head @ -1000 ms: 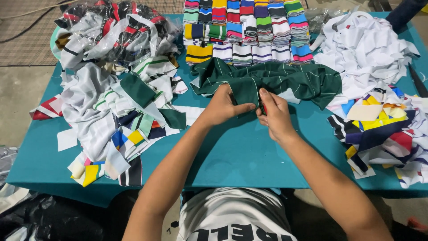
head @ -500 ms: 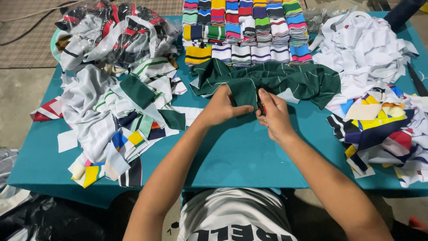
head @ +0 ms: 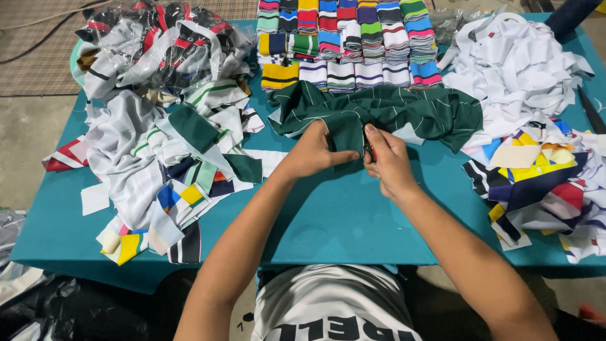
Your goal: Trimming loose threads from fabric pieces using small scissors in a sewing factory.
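**Green fabric pinched at mid-table**

The dark green striped fabric [head: 385,113] lies at the middle of the teal table [head: 341,215]. The left hand [head: 312,151] pinches its near edge; the right hand [head: 388,161] is closed on a small red-handled tool [head: 368,149] against it. Folded striped pieces [head: 347,44] lie behind, a white scrap pile [head: 517,69] to the right.

A dark green cloth [head: 391,113] with thin pale stripes lies on a teal table [head: 353,215] beside white scraps [head: 517,69].
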